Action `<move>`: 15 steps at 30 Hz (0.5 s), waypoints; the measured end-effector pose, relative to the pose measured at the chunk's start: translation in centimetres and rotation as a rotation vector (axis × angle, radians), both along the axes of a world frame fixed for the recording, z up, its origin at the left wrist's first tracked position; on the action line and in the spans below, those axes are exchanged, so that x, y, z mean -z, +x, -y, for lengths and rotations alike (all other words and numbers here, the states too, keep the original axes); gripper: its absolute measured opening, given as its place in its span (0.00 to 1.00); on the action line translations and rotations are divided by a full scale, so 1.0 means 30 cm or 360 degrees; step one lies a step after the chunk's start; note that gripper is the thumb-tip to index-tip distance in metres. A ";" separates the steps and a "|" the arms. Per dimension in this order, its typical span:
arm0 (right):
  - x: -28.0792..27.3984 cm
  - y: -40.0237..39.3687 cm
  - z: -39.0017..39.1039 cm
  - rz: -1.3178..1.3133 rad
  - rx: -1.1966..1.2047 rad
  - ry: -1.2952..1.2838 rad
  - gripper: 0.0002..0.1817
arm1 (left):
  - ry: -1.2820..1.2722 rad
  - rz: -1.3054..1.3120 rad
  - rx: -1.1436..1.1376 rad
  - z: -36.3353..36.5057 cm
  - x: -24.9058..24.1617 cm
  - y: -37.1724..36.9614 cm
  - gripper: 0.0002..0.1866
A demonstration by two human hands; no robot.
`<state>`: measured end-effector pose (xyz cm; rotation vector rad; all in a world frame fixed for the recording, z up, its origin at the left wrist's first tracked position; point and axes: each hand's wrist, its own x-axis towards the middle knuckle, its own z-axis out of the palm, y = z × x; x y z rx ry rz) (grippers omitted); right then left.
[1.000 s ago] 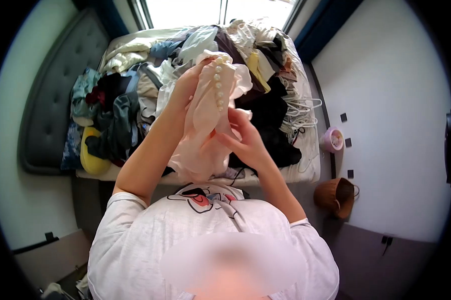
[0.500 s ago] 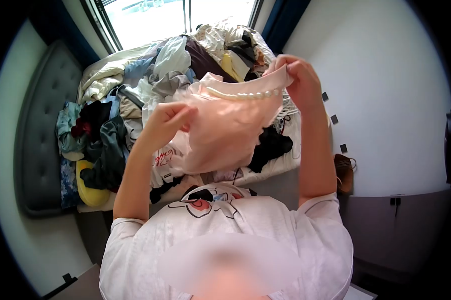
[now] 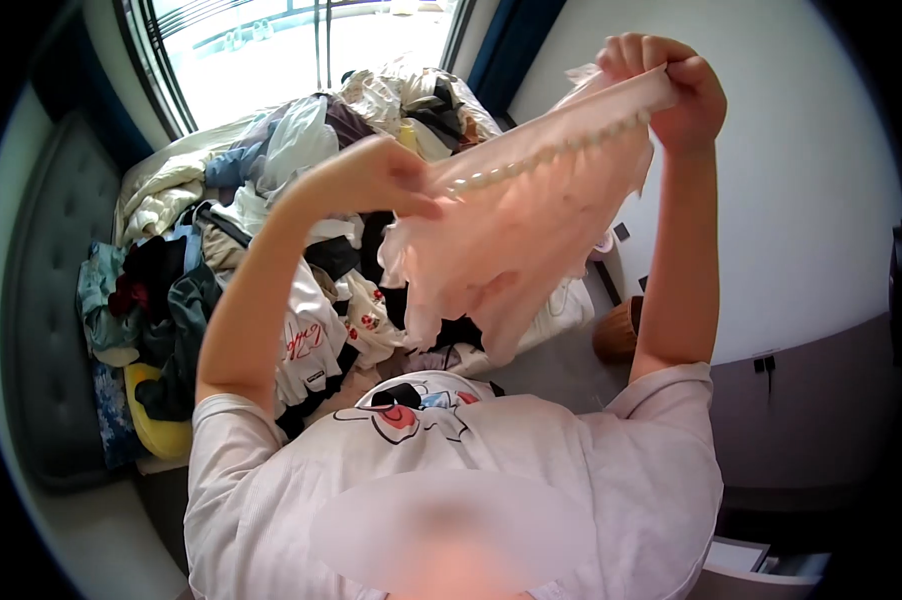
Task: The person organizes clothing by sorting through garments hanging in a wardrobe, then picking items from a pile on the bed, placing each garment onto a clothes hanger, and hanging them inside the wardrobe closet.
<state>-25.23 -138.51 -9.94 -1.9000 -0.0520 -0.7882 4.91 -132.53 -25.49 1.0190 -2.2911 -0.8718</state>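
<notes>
Between my raised hands hangs a light pink garment [image 3: 531, 240] with a wide band along its top and a string of pearl-like beads below the band. The cloth is thin and its lower edge falls in loose, uneven folds. My left hand [image 3: 381, 180] pinches one end of the band, thumb and fingers closed on it. Higher up and to the right, my right hand [image 3: 676, 90] grips the other end, so the band slants upward to the right. Part of the clothes pile lies hidden behind the fabric.
A bed under the window [image 3: 291, 50] is heaped with clothes [image 3: 301, 130], among them a white shirt with red lettering [image 3: 306, 340]. A yellow item [image 3: 156, 420] lies by the grey padded headboard [image 3: 56, 300]. To the right are a brown object [image 3: 619, 330] and the white wall [image 3: 791, 200].
Both hands have risen, the right one most, up and to the right. The pink garment now hangs more stretched out and tilted. The view has shifted slightly.
</notes>
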 end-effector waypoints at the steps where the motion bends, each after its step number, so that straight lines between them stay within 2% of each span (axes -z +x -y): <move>1: -0.002 -0.051 0.001 -0.0060 0.0282 -0.0100 0.12 | -0.0003 -0.0138 -0.0069 0.013 -0.011 0.032 0.18; 2: 0.009 -0.084 0.008 -0.0154 0.0477 -0.0202 0.12 | -0.0003 -0.0275 -0.0142 0.023 -0.032 0.055 0.18; 4: 0.040 -0.135 0.036 -0.0340 0.0847 -0.0409 0.12 | -0.0354 0.0160 -0.0467 0.042 -0.145 0.090 0.13; 6: 0.052 -0.157 0.050 -0.0471 0.1093 -0.0475 0.15 | -0.0956 0.0406 -0.0421 0.034 -0.283 0.100 0.11; 8: 0.061 -0.148 0.046 -0.0501 0.1380 -0.0593 0.17 | -0.1586 0.0416 -0.0159 0.107 -0.344 0.134 0.10; 9: 0.058 -0.143 0.043 -0.0420 0.1488 -0.0907 0.15 | -0.1636 0.0336 -0.0199 0.129 -0.371 0.135 0.11; 10: 0.052 -0.134 0.041 -0.0332 0.1590 -0.1220 0.14 | -0.1664 0.0465 -0.0356 0.102 -0.425 0.105 0.14; 12: 0.066 -0.120 0.074 -0.0288 0.1681 -0.1811 0.11 | -0.1868 0.0744 -0.0447 0.026 -0.520 0.026 0.13; 14: 0.092 -0.123 0.123 -0.0399 0.1646 -0.2371 0.13 | -0.2081 0.0805 -0.0467 0.080 -0.501 0.011 0.13; 15: 0.118 -0.133 0.147 -0.0450 0.1690 -0.2312 0.16 | -0.2191 0.0835 -0.0476 0.126 -0.479 0.013 0.13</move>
